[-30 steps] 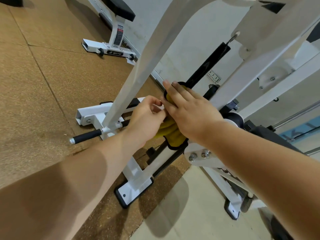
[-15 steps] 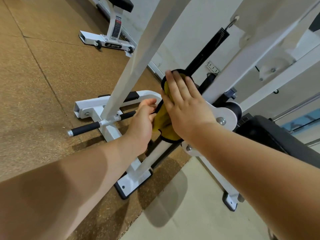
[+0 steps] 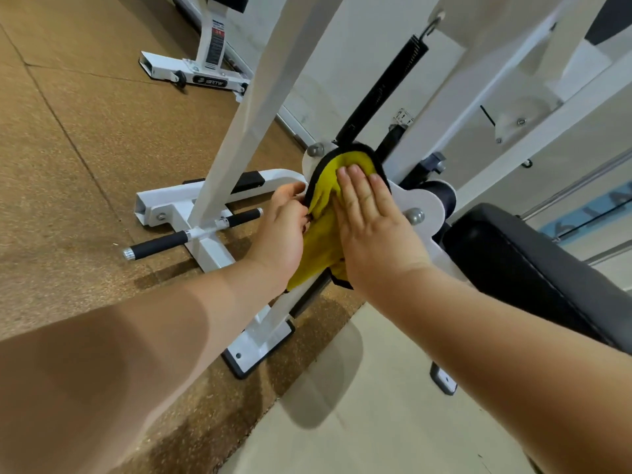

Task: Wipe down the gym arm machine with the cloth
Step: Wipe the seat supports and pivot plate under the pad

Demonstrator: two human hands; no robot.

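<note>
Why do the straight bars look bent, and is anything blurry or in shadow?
Head view: the wide-angle lens bows the white frame post; the upper right frame is smeared with motion blur; the yellow cloth and both hands stay sharp; soft shadows lie on the floor beneath the arms; no harsh glare.
</note>
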